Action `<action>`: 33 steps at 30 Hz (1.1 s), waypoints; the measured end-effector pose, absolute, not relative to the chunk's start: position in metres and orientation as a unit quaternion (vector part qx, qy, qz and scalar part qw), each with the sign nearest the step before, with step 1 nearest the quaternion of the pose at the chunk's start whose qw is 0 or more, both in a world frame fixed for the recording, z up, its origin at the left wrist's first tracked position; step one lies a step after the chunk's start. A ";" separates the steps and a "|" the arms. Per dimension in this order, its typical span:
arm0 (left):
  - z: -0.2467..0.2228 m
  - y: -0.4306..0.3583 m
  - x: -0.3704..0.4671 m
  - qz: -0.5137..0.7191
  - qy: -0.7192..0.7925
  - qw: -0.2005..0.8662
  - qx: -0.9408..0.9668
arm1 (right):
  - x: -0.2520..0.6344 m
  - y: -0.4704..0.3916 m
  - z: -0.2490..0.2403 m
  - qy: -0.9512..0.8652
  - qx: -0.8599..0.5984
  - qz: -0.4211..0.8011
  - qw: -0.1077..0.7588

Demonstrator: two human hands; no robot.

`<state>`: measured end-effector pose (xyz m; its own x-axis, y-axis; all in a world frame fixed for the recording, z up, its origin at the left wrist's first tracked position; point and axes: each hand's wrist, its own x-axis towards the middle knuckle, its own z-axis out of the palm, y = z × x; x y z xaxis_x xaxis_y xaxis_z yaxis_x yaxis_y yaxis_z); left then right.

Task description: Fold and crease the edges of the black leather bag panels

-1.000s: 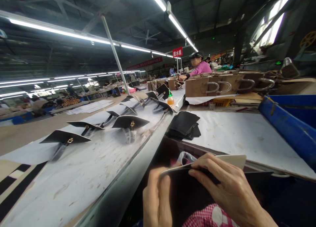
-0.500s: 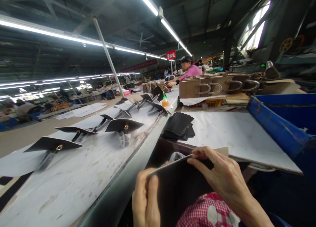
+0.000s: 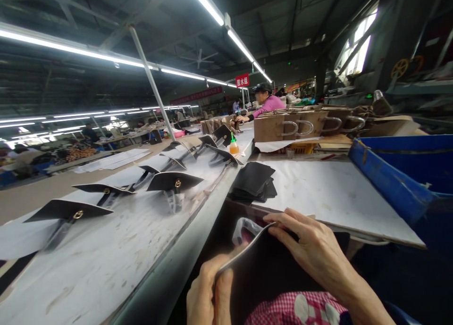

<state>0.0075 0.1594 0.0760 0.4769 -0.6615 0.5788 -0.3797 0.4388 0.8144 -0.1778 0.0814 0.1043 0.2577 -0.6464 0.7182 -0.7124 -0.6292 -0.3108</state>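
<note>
A black panel with a pale edge [image 3: 262,263] is held up in front of my lap, its top edge bowed. My left hand [image 3: 210,289] grips the near left corner, thumb on the black face and fingers behind. My right hand [image 3: 307,245] pinches the same edge farther along. Behind the panel shows a clear plastic-wrapped loop [image 3: 246,228]; what it joins is hidden. A stack of black pieces [image 3: 253,181] lies just beyond my hands.
On the long left table [image 3: 134,254] stand several black flaps with gold clasps [image 3: 175,181]. A glue bottle [image 3: 233,145] with a green tip is farther back. Brown bags [image 3: 271,128] with wrapped handles, a white-covered board [image 3: 347,188] and a blue bin [image 3: 392,174] lie right. A co-worker [image 3: 271,105] reaches across.
The panel's top edge has bent into a stronger curve between my hands, and more of the plastic-wrapped loop shows behind it. Both hands keep their grip. The view has shifted slightly.
</note>
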 end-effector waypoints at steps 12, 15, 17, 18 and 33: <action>0.084 0.149 0.016 -0.230 -0.504 0.610 0.567 | -0.179 0.063 0.095 -0.383 0.840 0.385 -0.001; 0.084 0.147 0.018 -0.233 -0.510 0.612 0.557 | -0.179 0.063 0.095 -0.370 0.844 0.388 0.014; 0.086 0.148 0.025 -0.210 -0.523 0.601 0.567 | -0.178 0.065 0.096 -0.363 0.846 0.389 0.040; 0.088 0.149 0.031 -0.205 -0.535 0.585 0.574 | -0.177 0.066 0.097 -0.360 0.847 0.387 0.058; 0.099 0.122 0.019 -0.115 -0.692 0.180 0.690 | -0.147 0.086 0.095 -0.272 0.884 0.360 0.124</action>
<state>0.0191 0.1217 0.0990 0.0162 -0.9957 0.0907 -0.9131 0.0222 0.4071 -0.1467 0.0859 0.0953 0.5936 -0.3913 0.7032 -0.5696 -0.8216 0.0236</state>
